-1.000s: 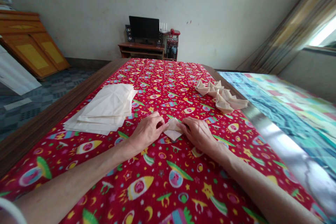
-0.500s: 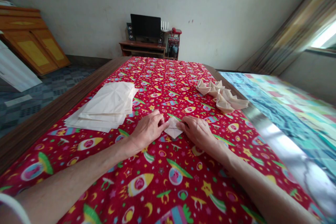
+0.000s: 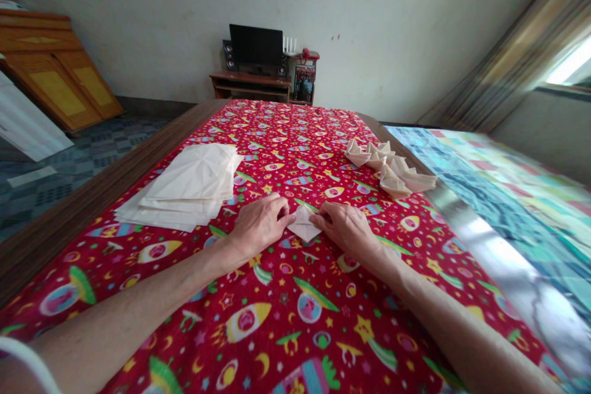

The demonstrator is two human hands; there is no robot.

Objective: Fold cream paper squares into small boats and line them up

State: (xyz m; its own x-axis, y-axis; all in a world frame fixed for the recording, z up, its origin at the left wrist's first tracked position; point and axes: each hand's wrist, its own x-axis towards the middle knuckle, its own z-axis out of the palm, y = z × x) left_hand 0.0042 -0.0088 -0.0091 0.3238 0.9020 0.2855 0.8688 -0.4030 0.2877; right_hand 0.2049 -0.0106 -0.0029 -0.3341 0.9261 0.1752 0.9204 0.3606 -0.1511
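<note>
A small folded piece of white paper (image 3: 305,225), roughly diamond-shaped, lies on the red patterned cloth between my hands. My left hand (image 3: 263,221) pinches its left corner, thumb on top and fingers curled. On the opposite corner, my right hand (image 3: 347,225) is closed the same way, its fingertips partly hidden by the hand. To the left rests a stack of creased off-white paper sheets (image 3: 194,173), their edges uneven. Several folded paper shapes (image 3: 396,176) with pointed tips sit in a cluster on the right side of the cloth.
The red cloth (image 3: 295,301) covers a long dark wooden table (image 3: 60,245). Beyond its far end stands a desk (image 3: 252,81) with a black monitor (image 3: 257,46), speakers and a red telephone (image 3: 306,55). A bed (image 3: 503,197) is at right, a wooden cabinet (image 3: 60,74) at left.
Both hands keep hold of the folded paper in nearly the same place. The left hand has shifted very slightly; the stack and the folded shapes stay put.
</note>
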